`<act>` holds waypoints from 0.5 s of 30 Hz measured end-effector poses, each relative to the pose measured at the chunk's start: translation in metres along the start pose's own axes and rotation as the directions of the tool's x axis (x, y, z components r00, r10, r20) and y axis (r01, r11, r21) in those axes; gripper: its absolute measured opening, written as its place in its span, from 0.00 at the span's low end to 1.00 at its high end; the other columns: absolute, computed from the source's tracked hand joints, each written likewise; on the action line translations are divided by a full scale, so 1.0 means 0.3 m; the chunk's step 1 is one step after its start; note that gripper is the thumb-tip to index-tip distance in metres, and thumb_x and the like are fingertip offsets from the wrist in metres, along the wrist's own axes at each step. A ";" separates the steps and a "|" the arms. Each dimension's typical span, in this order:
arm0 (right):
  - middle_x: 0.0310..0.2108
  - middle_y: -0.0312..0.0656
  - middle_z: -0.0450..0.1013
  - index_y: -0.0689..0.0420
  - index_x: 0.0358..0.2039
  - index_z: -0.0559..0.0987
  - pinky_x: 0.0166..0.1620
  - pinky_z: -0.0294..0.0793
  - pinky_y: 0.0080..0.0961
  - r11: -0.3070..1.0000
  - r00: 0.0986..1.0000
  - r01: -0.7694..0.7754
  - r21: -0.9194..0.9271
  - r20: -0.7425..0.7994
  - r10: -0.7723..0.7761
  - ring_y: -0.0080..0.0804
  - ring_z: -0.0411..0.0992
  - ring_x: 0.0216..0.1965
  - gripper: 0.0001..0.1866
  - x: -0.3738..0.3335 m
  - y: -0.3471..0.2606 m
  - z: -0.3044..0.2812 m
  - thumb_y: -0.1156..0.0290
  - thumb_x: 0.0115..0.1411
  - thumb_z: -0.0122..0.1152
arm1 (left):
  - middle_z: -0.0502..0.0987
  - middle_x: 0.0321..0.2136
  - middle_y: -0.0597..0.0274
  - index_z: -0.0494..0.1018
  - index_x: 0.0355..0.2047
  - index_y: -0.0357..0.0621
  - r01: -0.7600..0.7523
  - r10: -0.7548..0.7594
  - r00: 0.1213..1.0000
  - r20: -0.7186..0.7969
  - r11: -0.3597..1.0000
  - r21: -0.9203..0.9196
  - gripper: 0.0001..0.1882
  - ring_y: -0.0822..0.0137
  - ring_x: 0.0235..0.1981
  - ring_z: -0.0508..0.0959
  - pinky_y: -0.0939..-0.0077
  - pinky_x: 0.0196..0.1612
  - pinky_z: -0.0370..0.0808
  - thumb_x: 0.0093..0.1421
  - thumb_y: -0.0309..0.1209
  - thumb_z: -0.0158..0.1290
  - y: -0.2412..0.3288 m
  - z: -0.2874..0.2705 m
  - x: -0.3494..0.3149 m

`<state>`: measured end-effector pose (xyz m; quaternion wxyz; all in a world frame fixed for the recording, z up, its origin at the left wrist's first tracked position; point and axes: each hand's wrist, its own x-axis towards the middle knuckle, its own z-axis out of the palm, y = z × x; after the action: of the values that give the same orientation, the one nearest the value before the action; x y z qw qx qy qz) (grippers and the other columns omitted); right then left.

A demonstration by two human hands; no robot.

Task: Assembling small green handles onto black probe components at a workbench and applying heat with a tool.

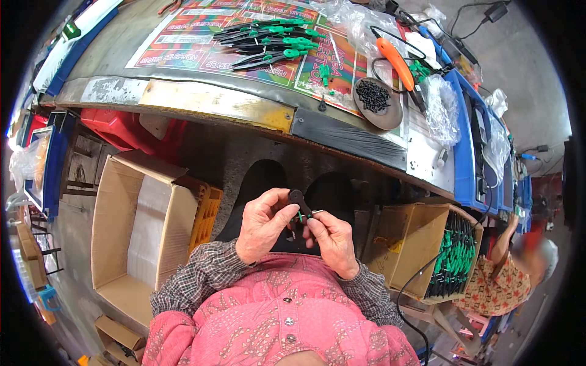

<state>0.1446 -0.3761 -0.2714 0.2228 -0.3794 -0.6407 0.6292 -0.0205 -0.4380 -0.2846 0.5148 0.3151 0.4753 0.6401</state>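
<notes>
While both your hands meet above your lap, each is drawn into a narrow pinch, with the thumb and fingertips of your left hand and your right hand on one small black-and-green piece. It sits between them, just short of the table edge and below its level; its long axis seems to slant from the far left toward your right thumb, so the far end lies nearer your left fingertips. That end is rounded and dark; below it you have touches of green and a thin, pale rod beside your right fingers, though your thumbs hide how these join. Ahead of you on the table lies a row of green-and-black tools, and to its right a shallow dish of small black parts, with an orange-handled tool just beyond. By your right, an open carton is packed with similar green-ended tools.
</notes>
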 end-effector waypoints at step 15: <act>0.23 0.36 0.74 0.66 0.37 0.77 0.24 0.69 0.13 0.965 0.994 -0.112 0.235 0.031 0.108 0.17 0.70 0.20 0.09 -0.003 -0.011 0.024 0.73 0.65 0.54 | 0.76 0.27 0.68 0.75 0.37 0.37 0.096 -0.097 0.995 0.030 0.995 0.039 0.07 0.81 0.27 0.72 0.85 0.32 0.71 0.63 0.29 0.53 0.020 -0.027 0.044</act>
<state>0.1391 -0.3811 -0.2689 0.2255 -0.3794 -0.5411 0.7158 -0.0333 -0.4279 -0.2829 0.5466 0.3114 0.4939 0.6003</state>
